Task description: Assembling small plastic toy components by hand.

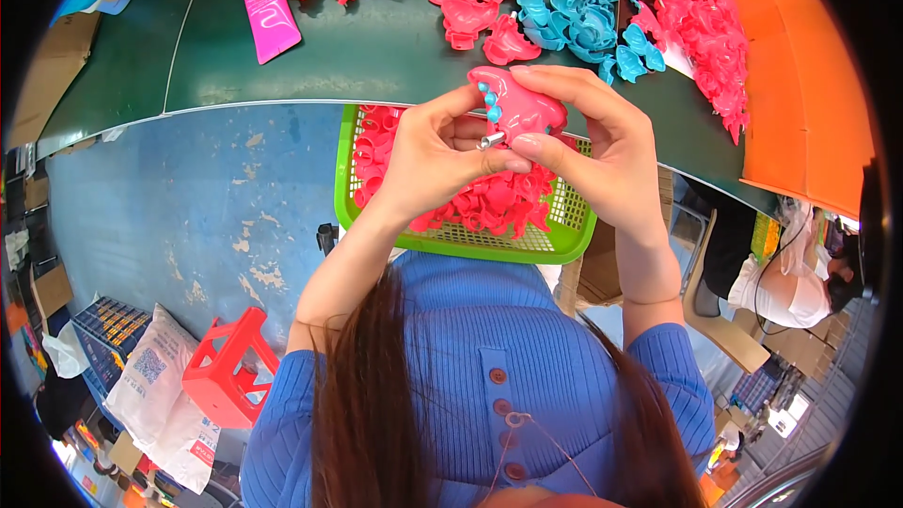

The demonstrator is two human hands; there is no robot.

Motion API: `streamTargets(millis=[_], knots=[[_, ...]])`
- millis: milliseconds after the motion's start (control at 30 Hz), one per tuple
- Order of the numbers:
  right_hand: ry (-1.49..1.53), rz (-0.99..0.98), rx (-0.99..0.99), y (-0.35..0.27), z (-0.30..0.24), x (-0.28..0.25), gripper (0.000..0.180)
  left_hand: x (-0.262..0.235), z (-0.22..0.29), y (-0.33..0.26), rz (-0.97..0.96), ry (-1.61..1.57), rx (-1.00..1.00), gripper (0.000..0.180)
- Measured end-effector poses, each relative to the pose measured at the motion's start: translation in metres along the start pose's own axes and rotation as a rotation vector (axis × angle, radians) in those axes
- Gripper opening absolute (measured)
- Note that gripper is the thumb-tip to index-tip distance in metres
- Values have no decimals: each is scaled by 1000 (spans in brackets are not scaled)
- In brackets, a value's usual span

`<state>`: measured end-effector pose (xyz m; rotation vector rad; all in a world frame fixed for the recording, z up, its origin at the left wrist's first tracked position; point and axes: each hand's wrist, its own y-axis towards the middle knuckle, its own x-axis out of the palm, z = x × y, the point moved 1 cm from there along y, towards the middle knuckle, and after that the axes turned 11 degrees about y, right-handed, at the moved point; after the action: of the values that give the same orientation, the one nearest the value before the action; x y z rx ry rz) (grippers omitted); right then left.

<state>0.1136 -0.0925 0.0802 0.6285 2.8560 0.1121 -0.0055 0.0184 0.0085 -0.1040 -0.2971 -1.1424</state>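
Between both hands, above a green basket, is a glossy pinkish-red plastic shell. Small light-blue pieces show along its left edge, and a short silver metal pin sticks out at its lower left. My left hand is closed on the shell's left side, its thumb just under the pin and some fingers hidden behind. Thumb and fingers of my right hand pinch the shell from the right. The green basket below holds many red plastic parts.
A dark green table bears a large heap of red shells, a smaller pile of blue shells and a pink tube. An orange panel rises at right. A red stool and white sacks stand lower left.
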Motion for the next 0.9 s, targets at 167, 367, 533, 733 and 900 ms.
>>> streamTargets(millis=[167,367,533,733,900], knots=[[-49,-30,-1,0,0,-1,42,-2,-2,-1,-2,38,-6,53],[-56,-65,-43,-3,8,3,43,-8,-6,-2,-16,158,29,52],[-327,-60,-201,-2,12,9,55,-7,-11,1,38,-85,-28,55],[-533,-3,-344,-2,28,17,71,-2,-11,5,82,-103,-120,61],[-326,54,-494,-1,33,8,64,4,2,4,210,1,70,58]])
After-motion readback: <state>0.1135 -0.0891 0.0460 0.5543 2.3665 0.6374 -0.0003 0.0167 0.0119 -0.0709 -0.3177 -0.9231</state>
